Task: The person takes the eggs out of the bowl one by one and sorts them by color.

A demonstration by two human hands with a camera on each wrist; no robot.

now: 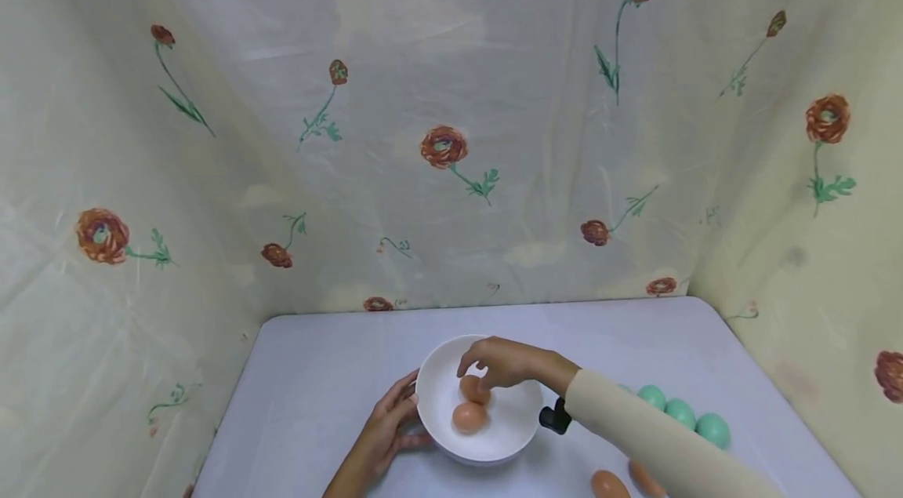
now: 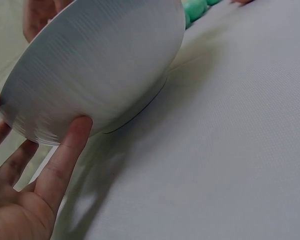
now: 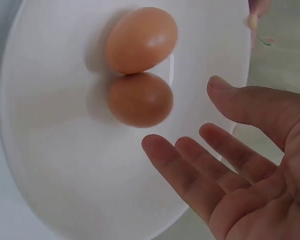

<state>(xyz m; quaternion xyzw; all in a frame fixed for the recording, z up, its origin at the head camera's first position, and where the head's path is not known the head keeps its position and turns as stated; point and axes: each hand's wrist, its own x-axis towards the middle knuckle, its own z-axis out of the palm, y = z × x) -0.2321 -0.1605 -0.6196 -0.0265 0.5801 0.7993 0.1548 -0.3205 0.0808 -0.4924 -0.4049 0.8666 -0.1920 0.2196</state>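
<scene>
A white bowl [image 1: 451,443] stands on the table, with two brown eggs [image 1: 469,417] [image 3: 141,100] touching each other inside it. My left hand [image 1: 386,426] is at the bowl's left side, its spread fingertips resting against the outer wall in the left wrist view. Over the bowl hovers my right hand [image 1: 504,362], holding nothing. In the right wrist view its thumb and fingers [image 3: 162,150] are apart and loosely bent, just beside the darker egg, with a small gap visible.
Several green eggs [image 1: 680,412] lie in a row on the right of the white table [image 1: 317,357], partly behind the right sleeve [image 1: 635,419]. Two more brown eggs [image 1: 608,485] lie near the front edge. A flowered cloth [image 1: 395,231] surrounds the table's back and sides.
</scene>
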